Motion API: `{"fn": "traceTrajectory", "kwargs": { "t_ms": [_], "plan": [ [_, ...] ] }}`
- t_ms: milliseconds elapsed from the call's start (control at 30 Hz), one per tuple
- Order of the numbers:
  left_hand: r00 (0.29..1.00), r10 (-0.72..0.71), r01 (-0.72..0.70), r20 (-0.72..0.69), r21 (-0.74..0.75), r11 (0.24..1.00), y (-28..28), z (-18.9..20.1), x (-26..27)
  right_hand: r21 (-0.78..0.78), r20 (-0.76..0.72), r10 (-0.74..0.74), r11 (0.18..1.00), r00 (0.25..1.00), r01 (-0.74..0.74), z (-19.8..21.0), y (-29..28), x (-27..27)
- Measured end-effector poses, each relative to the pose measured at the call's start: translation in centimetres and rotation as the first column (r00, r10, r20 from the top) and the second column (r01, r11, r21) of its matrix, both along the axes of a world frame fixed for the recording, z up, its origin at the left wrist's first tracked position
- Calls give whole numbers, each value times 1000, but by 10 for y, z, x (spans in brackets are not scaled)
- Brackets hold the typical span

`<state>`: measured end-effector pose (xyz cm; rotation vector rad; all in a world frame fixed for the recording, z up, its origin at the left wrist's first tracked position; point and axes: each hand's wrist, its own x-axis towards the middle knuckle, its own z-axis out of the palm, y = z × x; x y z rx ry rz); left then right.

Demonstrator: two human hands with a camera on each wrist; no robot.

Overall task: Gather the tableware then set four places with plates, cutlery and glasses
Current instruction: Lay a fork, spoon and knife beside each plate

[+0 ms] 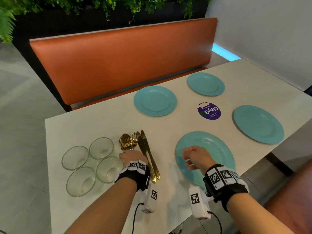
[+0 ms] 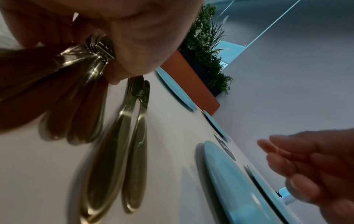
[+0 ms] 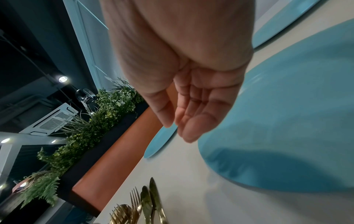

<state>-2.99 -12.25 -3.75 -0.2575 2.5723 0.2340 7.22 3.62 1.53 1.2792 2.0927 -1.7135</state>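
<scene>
Several teal plates lie on the white table (image 1: 94, 125): a near plate (image 1: 212, 146), a right plate (image 1: 258, 124), a far left plate (image 1: 155, 100) and a far right plate (image 1: 206, 83). My left hand (image 1: 130, 157) grips a bunch of gold spoons and forks (image 1: 127, 142) (image 2: 84, 60) by the necks, their handles hanging under the palm. Gold knives (image 1: 146, 149) (image 2: 122, 144) lie on the table right beside it. My right hand (image 1: 192, 157) (image 3: 189, 115) hovers over the near plate's left part, fingers loosely curled, holding nothing.
Several clear glasses (image 1: 87, 164) stand grouped at the table's near left. A purple round sticker (image 1: 209, 110) sits between the plates. An orange bench back (image 1: 121, 65) runs along the far side, with plants (image 1: 101, 5) behind it. A grey wall (image 1: 270, 31) closes the right.
</scene>
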Motion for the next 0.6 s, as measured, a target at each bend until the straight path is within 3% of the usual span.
{"fn": "traceTrajectory", "kwargs": {
  "t_ms": [100,300,600],
  "plan": [
    [995,-79,80,52,-4,997,-4,11,0,-14,6,-6,1000,1000,6,-1,1,9],
    [945,-325,326,14,-15,945,-14,2,-8,-20,18,-30,999,999,31,0,9,17],
    [926,-377,377,20,10,926,-15,10,-7,-33,33,-74,997,997,75,4,25,21]
  ]
}}
